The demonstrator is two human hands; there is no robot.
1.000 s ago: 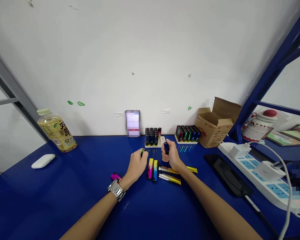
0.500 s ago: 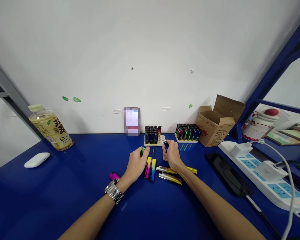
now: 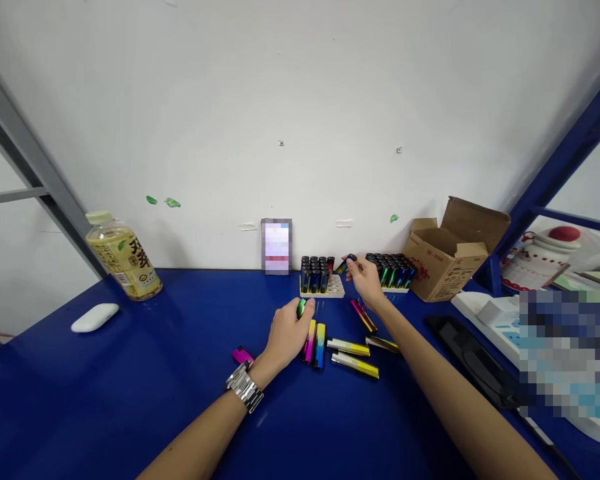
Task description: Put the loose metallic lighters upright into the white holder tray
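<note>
My left hand (image 3: 289, 331) is closed around a green lighter (image 3: 301, 307), most of it hidden in the fist. With fingertips my right hand (image 3: 365, 275) pinches a dark, black-topped lighter (image 3: 345, 265), tilted just over the right side of a white holder (image 3: 336, 288). Black-topped lighters (image 3: 315, 274) stand upright in that holder's left part, and bare holes show on its right. By the left hand lie a pink-yellow lighter (image 3: 310, 341) and a blue-yellow one (image 3: 320, 347). Silver-yellow lighters (image 3: 355, 365) and a red-gold one (image 3: 364, 315) lie below the right hand. A magenta lighter (image 3: 241, 355) is partly behind my left wrist.
Behind my right hand stands a second full holder of lighters (image 3: 393, 272), beside an open cardboard box (image 3: 437, 267). A phone (image 3: 277, 247) leans on the wall. A bottle (image 3: 125, 257) and white case (image 3: 95, 318) are left; a black phone (image 3: 473, 360) and power strip (image 3: 463, 303) right.
My right hand has risen and moved away with its dark lighter, now held tilted in the fingertips. A red-gold lighter shows on the table below it. My left hand keeps its grip. The view has shifted slightly.
</note>
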